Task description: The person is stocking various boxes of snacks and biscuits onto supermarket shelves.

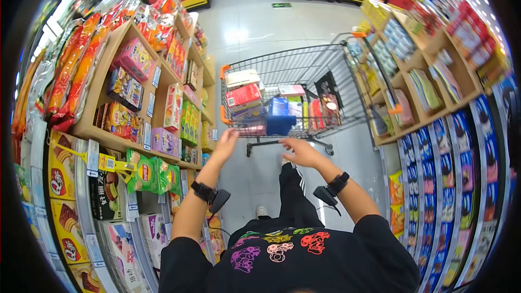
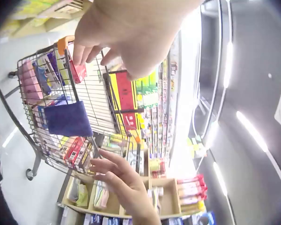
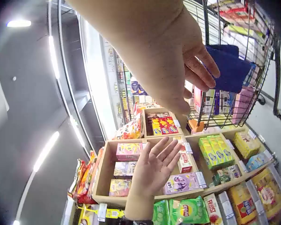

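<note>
A shop aisle runs between snack shelves (image 1: 135, 92); both hands, left hand (image 1: 225, 142) and right hand (image 1: 300, 152), reach empty, fingers spread, toward the cart (image 1: 282, 76).

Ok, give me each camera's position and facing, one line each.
Head: worn on the head, facing forward and down the aisle at the cart; both forearms, left hand, right hand, torso and a leg show.
Left wrist: on the left wrist, looking past that hand at the cart; the right hand shows below.
Right wrist: on the right wrist, facing the shelves; the left hand shows below.
Shared: both wrist views hold the cart's blue flap.
</note>
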The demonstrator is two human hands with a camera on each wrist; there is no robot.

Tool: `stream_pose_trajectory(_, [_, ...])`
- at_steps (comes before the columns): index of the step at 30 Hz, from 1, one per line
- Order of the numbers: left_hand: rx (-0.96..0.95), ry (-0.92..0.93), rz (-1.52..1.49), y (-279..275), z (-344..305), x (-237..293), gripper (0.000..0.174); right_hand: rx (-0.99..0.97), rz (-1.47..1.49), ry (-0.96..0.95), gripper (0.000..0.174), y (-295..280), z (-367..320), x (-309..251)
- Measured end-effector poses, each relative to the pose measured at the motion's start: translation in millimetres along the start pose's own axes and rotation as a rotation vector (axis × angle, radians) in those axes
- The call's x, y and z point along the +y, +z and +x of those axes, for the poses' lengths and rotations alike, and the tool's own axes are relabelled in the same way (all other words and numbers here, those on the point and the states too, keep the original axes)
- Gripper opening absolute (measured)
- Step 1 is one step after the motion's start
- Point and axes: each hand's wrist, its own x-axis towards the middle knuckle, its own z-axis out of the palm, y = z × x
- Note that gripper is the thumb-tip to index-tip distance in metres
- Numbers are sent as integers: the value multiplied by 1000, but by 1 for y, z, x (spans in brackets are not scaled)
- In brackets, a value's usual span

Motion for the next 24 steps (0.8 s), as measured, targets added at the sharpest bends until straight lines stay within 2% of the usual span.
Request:
stream_pose_trajectory(2, [40,-168,-174,0,52,-2,43,61,120,62,39,-8,62,26])
stream_pose_trajectory(3, [63,-243,-262,-1,78,-6,41,39,269,175,40,-9,94,45])
stream_pose_trajectory(4, [117,-266,-311,2,110,-29,40,29,285,248,41,-11,129,67])
stream_pose_trajectory(5, [156,-308,-253,7,137,-45,43,16,312,332,42,-6,158,87])
stream_pose_trajectory(6, [185,-356,-183,12,161,-57,46,38,332,323,38,1,182,105])
stream_pose_trajectory(7, [208,-404,-113,14,179,-52,49,-58,370,457,44,-11,204,100])
stream_pose_trajectory(10, [261,-569,430,25,217,-23,59,-129,369,544,54,5,261,150])
stream_pose_trajectory(12, [282,-585,415,32,237,-21,60,-171,461,631,59,15,286,164])
stream_pose_trajectory(15, [330,-613,428,44,257,-51,64,-88,350,599,65,33,305,183])
stream_pose_trajectory(17, [322,-623,395,47,262,-71,67,-64,397,571,69,45,311,199])
stream_pose_trajectory(18, [333,-624,412,50,262,-72,76,-52,392,569,69,44,312,198])
stream_pose_trajectory(21, [372,-580,467,62,258,-62,78,-46,420,565,70,34,312,197])
stream_pose_trajectory(23, [368,-646,402,68,260,-75,83,-46,478,510,65,31,320,188])
stream_pose_trajectory(24, [379,-657,327,67,261,-61,84,-23,504,474,61,34,320,188])
